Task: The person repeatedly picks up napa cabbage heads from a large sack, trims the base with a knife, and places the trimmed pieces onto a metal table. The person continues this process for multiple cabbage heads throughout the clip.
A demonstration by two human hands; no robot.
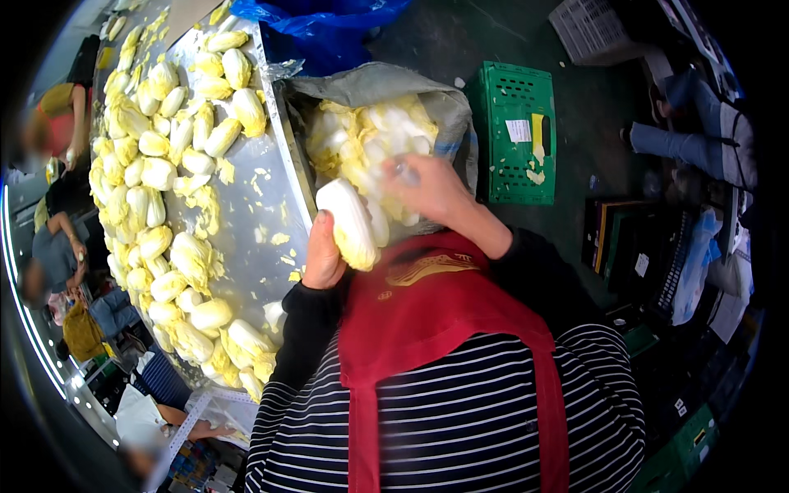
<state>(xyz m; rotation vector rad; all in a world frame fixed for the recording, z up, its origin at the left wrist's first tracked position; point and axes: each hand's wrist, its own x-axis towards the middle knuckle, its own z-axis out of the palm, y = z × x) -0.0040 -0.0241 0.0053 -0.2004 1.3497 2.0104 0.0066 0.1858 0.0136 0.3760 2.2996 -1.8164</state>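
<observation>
My left hand grips a trimmed napa cabbage, white at its upper end and yellow at the lower tip. The cabbage is tilted in front of my red apron. To its right, my right hand is blurred by motion over an open grey woven sack. White and yellow cabbage leaves fill the sack. Whether the right fingers hold a leaf cannot be made out.
A metal table on the left carries many napa cabbages and leaf scraps. Beyond the sack's right side stands a green plastic crate. A blue plastic bag lies at the top. Several people work around the table; another stands far right.
</observation>
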